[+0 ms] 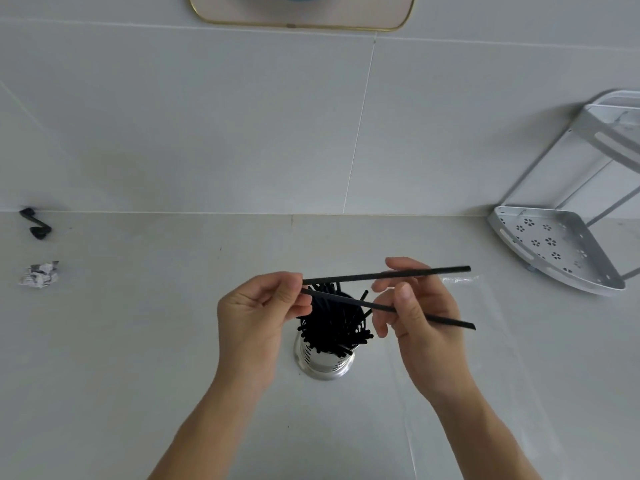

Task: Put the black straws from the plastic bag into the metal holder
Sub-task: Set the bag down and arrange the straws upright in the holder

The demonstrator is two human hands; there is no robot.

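Note:
A shiny metal holder (323,365) stands on the pale counter, packed with several black straws (332,327). Above it both hands hold two more black straws crosswise. The upper straw (440,271) runs nearly level; the lower straw (446,322) slants down to the right. My left hand (259,317) pinches their left ends. My right hand (419,320) grips them near the middle. A clear plastic bag (491,341) lies flat on the counter under and to the right of my right hand.
A white perforated corner shelf rack (561,251) stands at the right against the wall. At the far left lie a small black object (36,225) and a crumpled paper scrap (40,274). A gold-rimmed tray (301,15) hangs at the top.

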